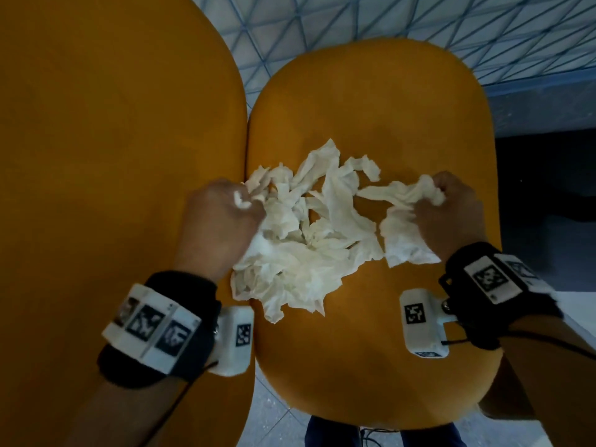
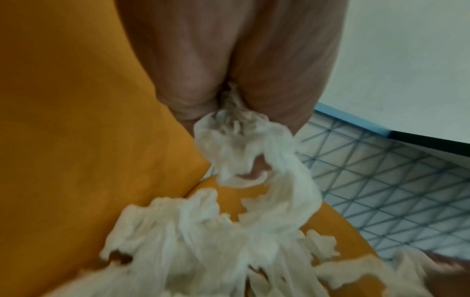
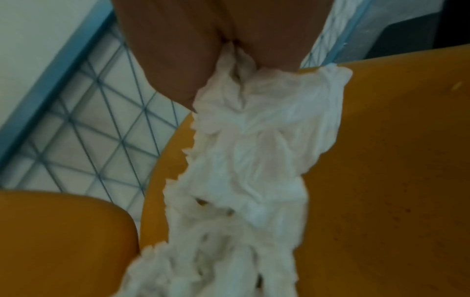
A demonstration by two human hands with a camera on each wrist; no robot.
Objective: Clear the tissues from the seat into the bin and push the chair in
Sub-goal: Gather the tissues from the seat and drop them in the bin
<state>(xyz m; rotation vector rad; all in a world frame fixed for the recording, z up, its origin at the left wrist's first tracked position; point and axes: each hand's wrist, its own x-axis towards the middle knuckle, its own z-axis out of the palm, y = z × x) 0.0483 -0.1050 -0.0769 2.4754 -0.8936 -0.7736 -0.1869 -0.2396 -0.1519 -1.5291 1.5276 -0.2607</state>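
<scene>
A heap of crumpled white tissues [image 1: 306, 240] lies on the orange chair seat [image 1: 371, 101]. My left hand [image 1: 248, 204] grips the left side of the heap, fingers curled into the paper. My right hand [image 1: 435, 198] clutches a bunch of tissue at the heap's right end, just above the seat. In the left wrist view the left hand [image 2: 229, 96] pinches a twisted strand of tissue [image 2: 254, 144] that runs down to the pile. In the right wrist view the right hand [image 3: 226, 52] squeezes a long wad of tissue [image 3: 259, 130] over the seat [image 3: 381, 160]. No bin is in view.
A second orange seat [image 1: 113, 156] stands close against the left side of this one. Pale floor with a triangle line pattern [image 1: 419, 21] lies beyond the chairs. A dark area [image 1: 548, 188] and a white surface [image 1: 577, 304] are at the right.
</scene>
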